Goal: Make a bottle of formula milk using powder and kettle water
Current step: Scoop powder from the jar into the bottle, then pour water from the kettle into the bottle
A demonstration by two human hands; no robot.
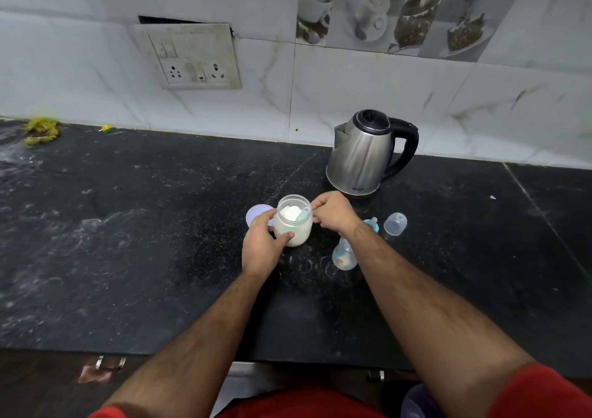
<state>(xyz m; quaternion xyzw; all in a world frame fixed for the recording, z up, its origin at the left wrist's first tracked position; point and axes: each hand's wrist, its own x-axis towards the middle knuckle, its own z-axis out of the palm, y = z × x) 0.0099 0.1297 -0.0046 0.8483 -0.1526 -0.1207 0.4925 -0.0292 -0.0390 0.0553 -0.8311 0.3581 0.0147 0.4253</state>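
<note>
An open clear jar of white powder [293, 225] stands on the black counter [160, 225]. My left hand [262, 244] wraps around the jar's near side. My right hand [334, 211] pinches the handle of a pale blue scoop [304, 213] that dips into the powder at the jar's right rim. The jar's lid [256, 216] lies flat just behind and left of the jar. A clear baby bottle [344, 254] stands open under my right wrist. Its blue teat ring [371, 224] and clear cap [395, 224] lie to the right. A steel kettle [362, 155] stands behind.
A tiled wall with a switch and socket panel [192, 57] rises behind the counter. Yellow scraps [41, 131] lie at the far left by the wall. The counter's front edge runs just above drawer handles [110, 363].
</note>
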